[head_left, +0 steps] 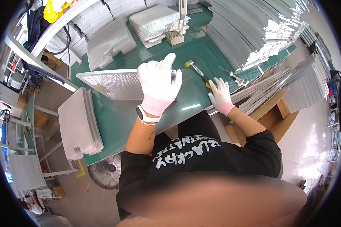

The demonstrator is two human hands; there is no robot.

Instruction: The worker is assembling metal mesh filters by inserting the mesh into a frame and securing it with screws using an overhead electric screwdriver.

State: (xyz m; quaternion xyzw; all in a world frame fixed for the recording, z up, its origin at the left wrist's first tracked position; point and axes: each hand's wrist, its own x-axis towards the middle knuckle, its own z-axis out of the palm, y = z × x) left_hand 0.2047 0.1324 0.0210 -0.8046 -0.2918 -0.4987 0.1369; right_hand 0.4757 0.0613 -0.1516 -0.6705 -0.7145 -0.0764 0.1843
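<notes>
My left hand (pixel 157 83), in a white glove with a pink cuff, is closed around the right end of a framed mesh panel (pixel 121 84). That panel is tilted up on its edge on the green tabletop (pixel 185 94); its silvery mesh shows inside a pale rim, and my hand hides its right corner. Farther right, my right hand (pixel 220 95), gloved the same way, rests with fingers spread at the handle end of a hammer (pixel 197 70). This hammer has a yellow-green head and a dark and orange grip, partly covered by my fingers.
A thin-shafted, pale-handled tool (pixel 236 78) lies right of the hammer. Mesh sheet stacks (pixel 155 22) sit at the back, with another pile (pixel 79 125) at the left edge. Tall strip stacks (pixel 242 34) fill the back right. A cardboard box (pixel 267 117) and a fan (pixel 105 172) stand below.
</notes>
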